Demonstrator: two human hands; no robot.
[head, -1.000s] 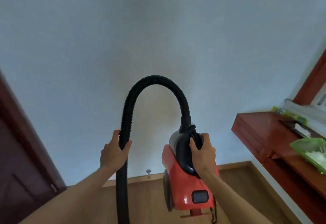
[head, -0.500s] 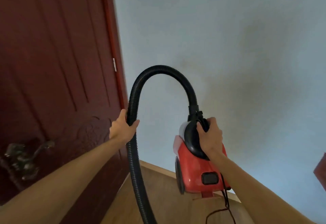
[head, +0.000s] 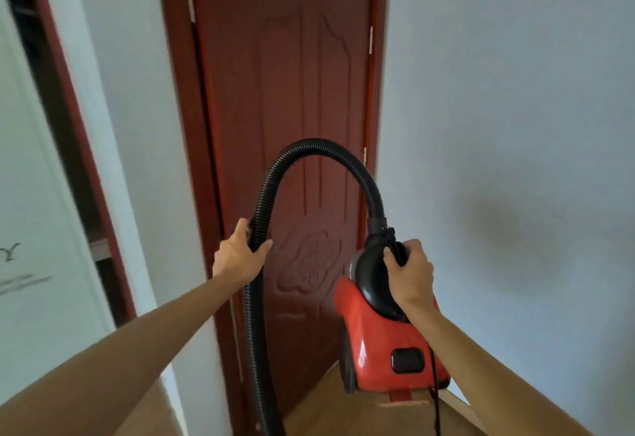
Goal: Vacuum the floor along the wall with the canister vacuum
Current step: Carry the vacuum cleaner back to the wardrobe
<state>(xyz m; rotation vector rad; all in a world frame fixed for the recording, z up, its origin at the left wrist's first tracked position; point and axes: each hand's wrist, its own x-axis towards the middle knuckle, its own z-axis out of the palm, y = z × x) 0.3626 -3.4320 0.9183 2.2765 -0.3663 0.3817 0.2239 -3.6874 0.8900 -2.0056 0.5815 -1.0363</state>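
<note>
Carried, not rolled: a person holds the red vacuum [head: 378,349] clear of the floor [head: 343,415], the right hand [head: 409,274] wrapped tight round its black handle [head: 371,284]. The canister hangs nose-up just beside the wall [head: 515,126] on the right. The left hand [head: 237,257] grips the hose [head: 319,145] partway down its left run, thumb and fingers closed round it, seemingly to stop the loop swinging and to steer the lower end.

The hose arches up from the top of the canister, passes over between the two hands and drops out of view at the bottom. Its nozzle is hidden, so I cannot tell whether it touches the floor. A dark cord [head: 435,401] dangles from the rear of the canister.

By the look of it the machine is being brought into position, with the cleaning along the wall not yet begun.

Ahead stands a dark red panelled door [head: 285,92]. The pale wall meets the wood floor at a light baseboard [head: 460,406]. To the left, past a strip of white wall, is a red-framed opening with a white panel [head: 34,195].
</note>
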